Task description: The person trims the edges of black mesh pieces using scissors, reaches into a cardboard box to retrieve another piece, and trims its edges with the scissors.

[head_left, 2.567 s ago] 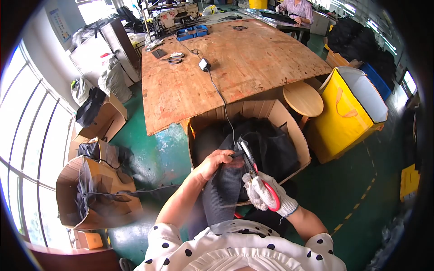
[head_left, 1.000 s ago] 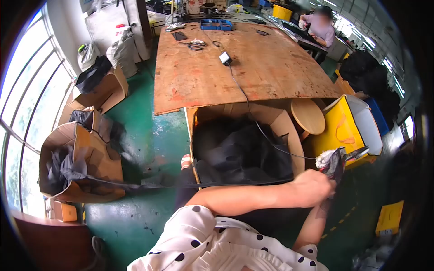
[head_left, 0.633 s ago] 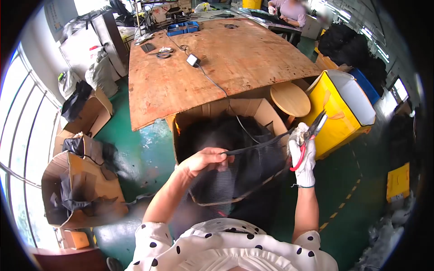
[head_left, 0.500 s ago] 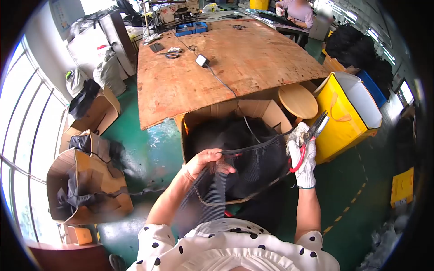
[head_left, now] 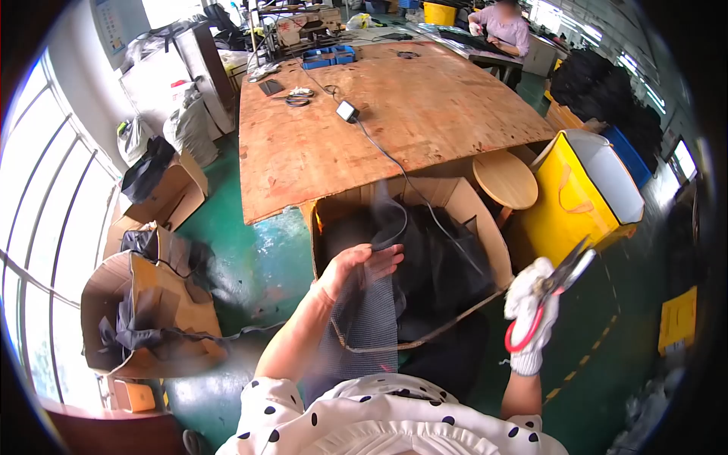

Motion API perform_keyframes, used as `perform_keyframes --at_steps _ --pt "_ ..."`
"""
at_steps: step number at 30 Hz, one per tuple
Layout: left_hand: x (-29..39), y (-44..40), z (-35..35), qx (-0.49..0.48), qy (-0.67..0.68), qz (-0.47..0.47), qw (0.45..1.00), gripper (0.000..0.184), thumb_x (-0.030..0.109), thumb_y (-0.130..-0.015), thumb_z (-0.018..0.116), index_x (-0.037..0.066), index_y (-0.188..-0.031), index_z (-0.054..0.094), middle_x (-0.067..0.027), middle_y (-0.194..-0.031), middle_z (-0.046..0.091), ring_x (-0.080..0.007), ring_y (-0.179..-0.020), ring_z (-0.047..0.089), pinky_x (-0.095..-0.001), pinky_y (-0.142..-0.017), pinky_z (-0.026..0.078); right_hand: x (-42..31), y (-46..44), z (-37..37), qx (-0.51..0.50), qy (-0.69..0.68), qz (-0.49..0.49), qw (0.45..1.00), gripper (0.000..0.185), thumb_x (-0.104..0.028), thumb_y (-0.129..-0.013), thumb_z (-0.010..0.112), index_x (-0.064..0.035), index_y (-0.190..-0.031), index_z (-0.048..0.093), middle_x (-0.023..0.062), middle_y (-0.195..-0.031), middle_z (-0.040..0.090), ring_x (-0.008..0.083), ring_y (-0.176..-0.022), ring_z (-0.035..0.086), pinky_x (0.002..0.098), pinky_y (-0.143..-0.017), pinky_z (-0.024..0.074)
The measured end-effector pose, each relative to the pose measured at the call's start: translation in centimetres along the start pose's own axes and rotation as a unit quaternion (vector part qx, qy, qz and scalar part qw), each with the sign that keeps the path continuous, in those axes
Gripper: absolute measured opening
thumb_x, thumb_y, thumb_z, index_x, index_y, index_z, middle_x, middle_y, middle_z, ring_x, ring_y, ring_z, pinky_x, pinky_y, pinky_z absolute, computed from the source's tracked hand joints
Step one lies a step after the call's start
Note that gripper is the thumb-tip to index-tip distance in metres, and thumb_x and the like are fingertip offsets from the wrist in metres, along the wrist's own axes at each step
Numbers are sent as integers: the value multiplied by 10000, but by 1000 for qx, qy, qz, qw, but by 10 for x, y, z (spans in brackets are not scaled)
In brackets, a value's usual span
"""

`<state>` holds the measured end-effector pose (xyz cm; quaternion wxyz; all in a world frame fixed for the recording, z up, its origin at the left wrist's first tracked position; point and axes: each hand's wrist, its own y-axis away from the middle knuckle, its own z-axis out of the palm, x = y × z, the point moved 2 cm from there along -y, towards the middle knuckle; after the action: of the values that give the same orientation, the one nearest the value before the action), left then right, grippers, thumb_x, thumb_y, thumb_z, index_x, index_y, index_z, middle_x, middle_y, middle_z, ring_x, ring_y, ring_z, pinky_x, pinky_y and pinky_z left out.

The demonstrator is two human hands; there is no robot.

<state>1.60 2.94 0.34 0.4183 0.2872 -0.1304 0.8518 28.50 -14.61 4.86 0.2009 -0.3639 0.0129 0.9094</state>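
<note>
Black mesh (head_left: pixel 371 322) is pinched by the left fingers (head_left: pixel 393 258), draped below them; red-handled scissors (head_left: pixel 570 262) are gripped farther right by the gloved right fingers (head_left: pixel 523 287).

Mesh cloth (head_left: pixel 371 326) matt; scissors blades (head_left: pixel 578 268) metal, handle (head_left: pixel 519 349) smooth plastic; tabletop (head_left: pixel 394 106) scuffed wood.

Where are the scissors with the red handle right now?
In the head view, the scissors are right of centre, in the person's gloved right hand, just below the yellow bag.

Blue tray (head_left: pixel 322 64) on table (head_left: pixel 432 114); yellow bag (head_left: pixel 553 208) (pale inside) beside stool (head_left: pixel 504 179)
</note>
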Motion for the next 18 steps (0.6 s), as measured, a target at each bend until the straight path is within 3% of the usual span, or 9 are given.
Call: perform_keyframes --at_steps 1,3,5,6,7,9,10,12,18 --pt "-2 -1 0 -1 0 -5 1000 364 198 -819 602 -66 -1053 511 -269 -1371 356 -387 -1284 351 -464 -1072 289 5 6 8 3 -164 105 981 163 -263 -928 479 -100 -919 476 -22 -712 432 68 -587 431 210 -493 348" --pt "-6 -4 0 -45 2 -7 999 357 187 -813 611 -63 -1050 516 -270 -1362 370 -389 -1276 364 -464 -1067 295 15 20 50 107 -361 302 876 160 -243 -944 450 -98 -875 460 -16 -695 416 73 -576 433 202 -474 342" --pt "-5 -3 9 -38 -3 -16 999 351 184 -808 620 -60 -1040 519 -272 -1353 381 -389 -1270 374 -462 -1065 300 47 26 50 103 -393 424 810 144 -231 -948 458 -94 -910 479 -3 -695 433 85 -564 457 190 -450 370" --pt "-4 -1 13 -29 -7 -19 999 345 181 -804 628 -57 -1030 521 -275 -1343 393 -389 -1263 384 -461 -1062 305 51 28 54 122 -265 474 831 156 -242 -949 470 -87 -933 485 1 -693 445 93 -545 461 200 -432 402" --pt "-3 -1 15 -30 -10 -18 999 345 181 -804 628 -57 -1030 521 -275 -1343 393 -389 -1263 384 -461 -1062 305 65 29 44 18 -130 474 870 204 -280 -948 476 -77 -949 484 4 -705 455 93 -520 453 220 -408 416" --pt "-3 1 16 -3 -18 -30 999 337 174 -803 637 -68 -1008 523 -282 -1323 414 -389 -1251 400 -455 -1058 314 80 33 40 -5 -95 531 842 330 -477 -930 428 -154 -987 471 -33 -698 505 76 -542 493 216 -434 412" --pt "-3 2 16 -2 -19 -29 999 337 174 -803 637 -68 -1008 523 -282 -1323 414 -389 -1251 400 -455 -1058 314 76 32 44 -104 53 502 857 355 -512 -916 432 -164 -976 467 -35 -692 501 61 -529 471 194 -411 369" --pt "-4 3 17 -9 -21 -10 1000 460 211 -798 660 -83 -1117 507 -270 -1284 460 -380 -1168 486 -455 -1035 350 83 33 38 -102 33 516 850 352 -511 -916 432 -165 -975 464 -38 -682 491 60 -521 460 192 -401 364" --pt "-10 2 9 12 -64 -54 996 479 196 -795 663 -90 -1137 488 -290 -1261 464 -396 -1135 508 -465 -1009 381 81 29 45 -81 74 504 856 369 -501 -857 551 -169 -988 459 -40 -678 462 62 -507 445 181 -384 365"
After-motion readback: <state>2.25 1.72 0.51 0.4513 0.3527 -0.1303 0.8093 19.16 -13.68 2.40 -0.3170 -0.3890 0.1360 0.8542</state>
